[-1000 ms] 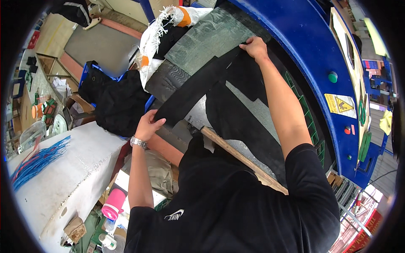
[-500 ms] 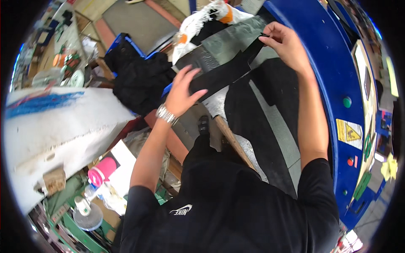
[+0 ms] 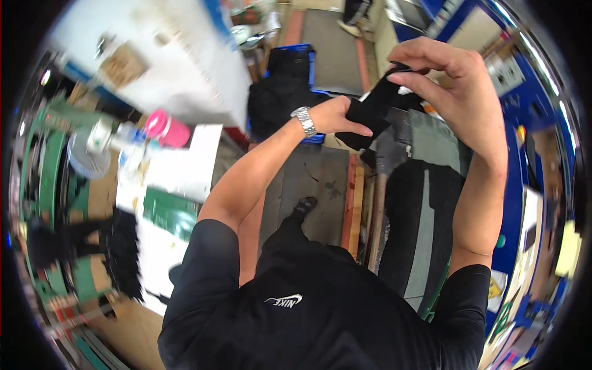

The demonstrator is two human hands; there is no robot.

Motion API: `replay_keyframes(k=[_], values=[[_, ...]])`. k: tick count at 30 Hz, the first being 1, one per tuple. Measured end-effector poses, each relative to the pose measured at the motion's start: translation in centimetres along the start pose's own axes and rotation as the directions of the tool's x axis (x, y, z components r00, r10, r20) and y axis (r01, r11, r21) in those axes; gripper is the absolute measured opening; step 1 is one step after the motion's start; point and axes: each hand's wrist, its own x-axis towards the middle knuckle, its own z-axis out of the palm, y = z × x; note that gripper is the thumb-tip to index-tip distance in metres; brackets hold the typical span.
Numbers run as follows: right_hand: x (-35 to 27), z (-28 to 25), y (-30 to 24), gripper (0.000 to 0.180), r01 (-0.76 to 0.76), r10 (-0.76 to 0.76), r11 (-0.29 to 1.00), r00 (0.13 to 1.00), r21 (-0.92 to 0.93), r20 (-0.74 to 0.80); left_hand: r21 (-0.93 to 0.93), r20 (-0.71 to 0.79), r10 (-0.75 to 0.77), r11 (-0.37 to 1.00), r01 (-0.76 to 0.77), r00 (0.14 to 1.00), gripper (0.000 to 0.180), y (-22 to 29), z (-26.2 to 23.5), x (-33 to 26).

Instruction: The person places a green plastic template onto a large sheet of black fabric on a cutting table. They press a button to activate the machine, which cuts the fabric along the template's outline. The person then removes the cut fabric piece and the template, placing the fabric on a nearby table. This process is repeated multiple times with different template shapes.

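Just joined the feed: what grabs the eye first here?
Two bare hands raised at the upper middle, holding a strip of black fabric between them: the left hand with a silver wristwatch, the right hand pinching its top end. A pink cylindrical container stands out at left.

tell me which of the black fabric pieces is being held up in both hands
The small black strip, pinched between the left hand and right hand. The black pile in the blue crate and the piece on the machine lie untouched.
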Motion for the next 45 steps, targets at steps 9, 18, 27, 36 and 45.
replay_keyframes(k=[9, 18, 27, 36, 45], values=[[3.9, 13.0, -11.9, 0.026, 0.046, -0.139, 0.933, 0.961, 0.358, 0.239, 0.059, -0.526, -0.307, 0.917, 0.394, 0.793, 0.049, -2.1, 5.6, -28.1], [8.8, 34.8, -25.4, 0.029, -0.202, -0.372, 0.74, 0.672, 0.642, 0.64, -0.394, -0.801, -0.512, 0.84, 0.372, 0.309, 0.054, -6.1, 22.1, -56.7], [7.6, 63.7, -48.6, 0.035, -0.066, -0.563, 0.767, 0.409, 0.638, 0.718, -0.681, -0.68, -0.684, 0.723, -0.118, -0.264, 0.04, -12.9, 40.0, -73.4], [0.8, 91.1, -69.7, 0.032, 0.117, -0.676, 0.732, 0.237, 0.671, 0.697, -0.477, -0.334, -0.693, 0.709, -0.519, -0.639, 0.038, -18.9, 44.3, -82.8], [-3.3, 105.9, -78.2, 0.028, 0.225, -0.649, 0.76, 0.229, 0.609, 0.725, -0.228, -0.172, -0.863, 0.504, -0.833, -0.475, 0.029, -20.0, 42.1, -91.0]])
